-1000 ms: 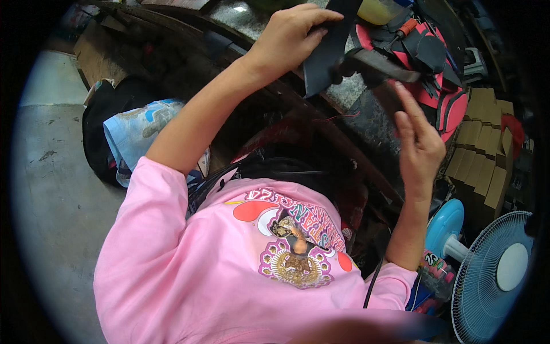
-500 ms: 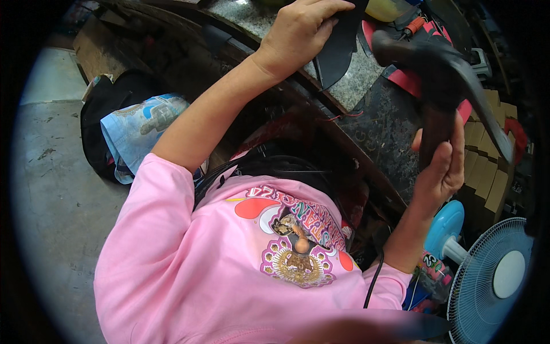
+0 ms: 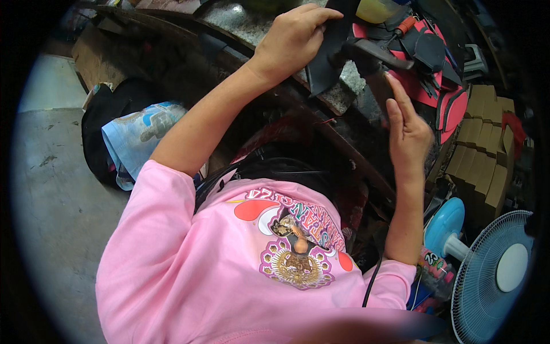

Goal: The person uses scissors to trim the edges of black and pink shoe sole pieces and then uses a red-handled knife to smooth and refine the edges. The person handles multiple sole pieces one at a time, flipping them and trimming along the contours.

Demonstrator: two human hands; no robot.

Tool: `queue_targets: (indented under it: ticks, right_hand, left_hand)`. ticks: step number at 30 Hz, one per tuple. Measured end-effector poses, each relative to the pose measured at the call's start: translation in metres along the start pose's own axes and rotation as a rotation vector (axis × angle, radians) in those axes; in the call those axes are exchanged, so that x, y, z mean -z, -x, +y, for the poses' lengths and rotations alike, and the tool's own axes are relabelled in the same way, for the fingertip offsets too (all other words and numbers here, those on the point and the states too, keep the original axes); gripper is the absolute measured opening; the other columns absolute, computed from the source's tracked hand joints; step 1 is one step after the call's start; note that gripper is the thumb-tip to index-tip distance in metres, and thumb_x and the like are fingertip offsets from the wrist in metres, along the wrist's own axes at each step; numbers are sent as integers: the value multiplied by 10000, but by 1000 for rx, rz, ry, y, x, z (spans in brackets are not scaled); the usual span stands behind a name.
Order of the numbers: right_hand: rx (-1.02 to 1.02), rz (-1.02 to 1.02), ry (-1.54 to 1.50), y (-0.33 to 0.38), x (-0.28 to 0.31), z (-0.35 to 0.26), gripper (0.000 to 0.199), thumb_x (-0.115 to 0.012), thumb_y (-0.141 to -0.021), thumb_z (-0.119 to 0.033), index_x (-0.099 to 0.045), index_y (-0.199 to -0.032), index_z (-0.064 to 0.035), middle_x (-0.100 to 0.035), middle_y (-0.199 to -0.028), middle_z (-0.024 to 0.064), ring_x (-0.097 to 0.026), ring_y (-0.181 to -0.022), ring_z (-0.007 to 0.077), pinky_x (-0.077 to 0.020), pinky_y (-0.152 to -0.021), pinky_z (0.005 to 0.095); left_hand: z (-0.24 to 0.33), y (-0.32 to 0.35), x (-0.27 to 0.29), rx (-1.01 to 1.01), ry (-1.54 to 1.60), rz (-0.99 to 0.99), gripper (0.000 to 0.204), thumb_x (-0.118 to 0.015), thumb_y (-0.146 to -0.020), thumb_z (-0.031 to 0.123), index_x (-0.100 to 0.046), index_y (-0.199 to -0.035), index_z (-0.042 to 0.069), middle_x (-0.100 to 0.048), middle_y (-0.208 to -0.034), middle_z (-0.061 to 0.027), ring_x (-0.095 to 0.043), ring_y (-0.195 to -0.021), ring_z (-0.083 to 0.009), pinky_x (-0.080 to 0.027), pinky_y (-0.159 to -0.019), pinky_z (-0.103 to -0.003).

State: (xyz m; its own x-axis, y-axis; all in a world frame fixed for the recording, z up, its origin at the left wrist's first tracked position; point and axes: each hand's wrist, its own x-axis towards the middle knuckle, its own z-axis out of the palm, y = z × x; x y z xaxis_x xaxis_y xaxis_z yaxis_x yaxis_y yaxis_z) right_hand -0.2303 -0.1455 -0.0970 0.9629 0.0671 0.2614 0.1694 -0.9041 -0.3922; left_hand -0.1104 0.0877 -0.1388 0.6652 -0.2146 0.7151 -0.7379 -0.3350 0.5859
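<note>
My left hand [image 3: 292, 41] is closed at the edge of a flat, dark sheet piece [image 3: 323, 77], with the index finger stretched along it. Whether the piece is leather or rubber I cannot make out. It lies over a speckled stone slab [image 3: 232, 22] on the workbench. My right hand [image 3: 410, 129] grips the dark handle of a hammer [image 3: 379, 55]. The hammer's head is down close to the sheet piece, just right of my left hand; whether they touch is hidden.
Pink and black cut pieces [image 3: 452, 112] lie on the bench at right, beside an orange-handled tool [image 3: 404, 26] and a yellowish bowl [image 3: 381, 10]. Stacked tan boxes [image 3: 481, 143] and a fan [image 3: 504, 269] stand to the right. A light-blue cloth [image 3: 140, 129] hangs at left.
The hammer has swung down and left, from raised at the right to near the sheet piece. My left hand stays about where it was, at the piece.
</note>
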Motion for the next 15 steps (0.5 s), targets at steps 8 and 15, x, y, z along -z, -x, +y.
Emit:
queue_targets:
  ticks: [8,15]
  right_hand:
    - [111,275,-649,1,17,-4,387,-585,-1015,-280,-614,-1348,-85,-685,-1236,31,-605,-783,58,-516,-677,222]
    - [-84,28,-145,10,2,-3,329,-615,-969,-334,-667,-1288,-272,-622,-647,78,-619,-570,237,-482,-583,346]
  left_hand:
    - [-8,1,-2,-19,0,20,277,-601,-841,-54,-627,-1114,-19,-637,-935,-164,-653,-859,-323,-517,-759,-365]
    - [-6,3,-5,35,15,31,295,-589,-842,-21,-670,-1119,45,-645,-966,-157,-651,-872,-339,-522,-785,-397]
